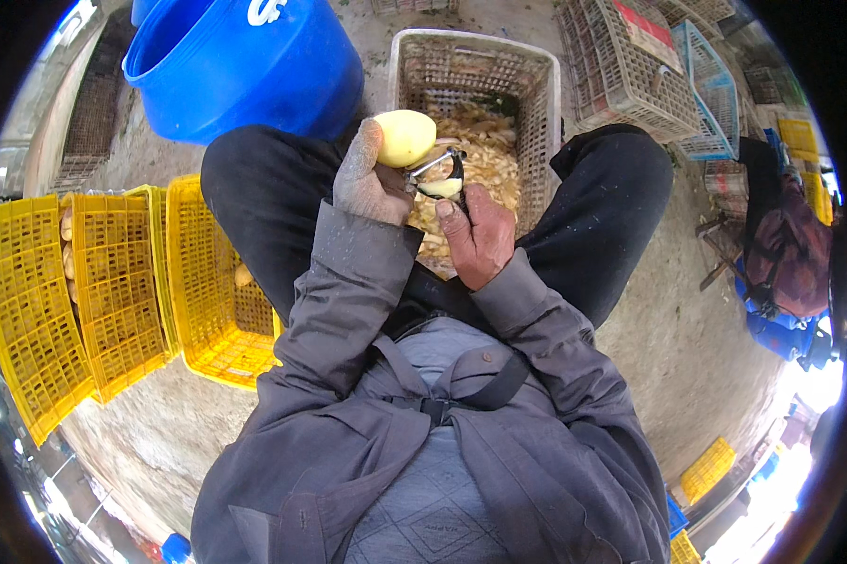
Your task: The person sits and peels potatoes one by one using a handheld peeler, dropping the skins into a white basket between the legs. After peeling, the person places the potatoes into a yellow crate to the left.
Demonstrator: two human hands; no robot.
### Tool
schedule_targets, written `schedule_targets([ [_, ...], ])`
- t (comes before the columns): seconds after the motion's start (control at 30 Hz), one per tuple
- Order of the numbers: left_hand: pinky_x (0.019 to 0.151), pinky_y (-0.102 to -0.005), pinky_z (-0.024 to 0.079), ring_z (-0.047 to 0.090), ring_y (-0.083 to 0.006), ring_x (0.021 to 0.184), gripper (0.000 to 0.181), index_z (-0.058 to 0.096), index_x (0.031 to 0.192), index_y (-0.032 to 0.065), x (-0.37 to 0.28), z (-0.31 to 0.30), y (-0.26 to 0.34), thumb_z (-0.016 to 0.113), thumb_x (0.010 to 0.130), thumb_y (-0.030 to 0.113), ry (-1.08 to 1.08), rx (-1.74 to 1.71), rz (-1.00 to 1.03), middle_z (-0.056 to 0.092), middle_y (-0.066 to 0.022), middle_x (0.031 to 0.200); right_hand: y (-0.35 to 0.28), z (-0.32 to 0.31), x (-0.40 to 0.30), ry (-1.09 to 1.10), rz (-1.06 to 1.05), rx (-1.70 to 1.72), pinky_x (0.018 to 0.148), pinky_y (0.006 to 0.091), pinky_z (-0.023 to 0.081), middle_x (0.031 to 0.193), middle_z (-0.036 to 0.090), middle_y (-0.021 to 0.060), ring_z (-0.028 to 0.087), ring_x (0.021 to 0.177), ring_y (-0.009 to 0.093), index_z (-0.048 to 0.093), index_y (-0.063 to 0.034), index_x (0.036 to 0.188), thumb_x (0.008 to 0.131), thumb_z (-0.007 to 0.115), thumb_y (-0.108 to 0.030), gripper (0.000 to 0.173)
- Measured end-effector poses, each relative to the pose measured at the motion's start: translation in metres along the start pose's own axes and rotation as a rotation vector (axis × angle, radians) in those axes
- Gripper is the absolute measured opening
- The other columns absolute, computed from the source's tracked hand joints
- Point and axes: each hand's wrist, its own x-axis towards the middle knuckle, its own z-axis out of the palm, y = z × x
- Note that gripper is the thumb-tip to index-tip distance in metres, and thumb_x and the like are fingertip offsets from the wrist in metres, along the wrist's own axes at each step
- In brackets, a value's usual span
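My left hand [368, 178], in a soiled light glove, grips a peeled pale-yellow potato [408, 138] above the crate between my knees. Bare, my right hand [481, 233] is closed around the black handle of a peeler [457, 168], its metal blade just below the potato. A pale strip of peel [440, 188] hangs at the peeler. Beneath both hands stands a grey-white plastic crate [551, 92], with a thick layer of peelings [490, 162] in its bottom. The fingers of my left hand are partly hidden behind the potato.
A large blue plastic barrel [254, 70] stands beyond my left knee. Yellow plastic crates [120, 282] line my left side, and potatoes [243, 275] show in some. Grey crates [627, 77] and a light-blue crate [712, 92] stand ahead to the right. Another person [790, 240] sits at the far right.
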Motion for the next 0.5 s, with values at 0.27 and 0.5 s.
schedule_targets([
  [0.27,0.081,-0.047,0.059,0.069,-0.0347,0.09,0.055,0.06,0.115,0.0012,-0.001,-0.005,0.012,0.05,0.096,0.052,-0.049,-0.044,-0.202,0.069,-0.0192,0.1,0.009,0.009,0.0,-0.074,-0.13,-0.076,0.063,0.0449,0.047,0.08,0.061,0.0211,0.062,0.073,0.042,0.059,0.0018,0.098,0.097,0.063,-0.018,0.021],
  [0.5,0.082,-0.0483,0.058,0.067,-0.0342,0.092,0.049,0.059,0.112,-0.001,-0.001,0.006,0.007,0.052,0.095,0.045,0.05,-0.044,-0.102,0.068,-0.0185,0.1,0.018,0.009,-0.003,-0.047,-0.15,-0.158,0.059,0.0475,0.047,0.076,0.057,0.0202,0.061,0.068,0.043,0.056,-0.0012,0.089,0.095,0.066,-0.023,0.025],
])
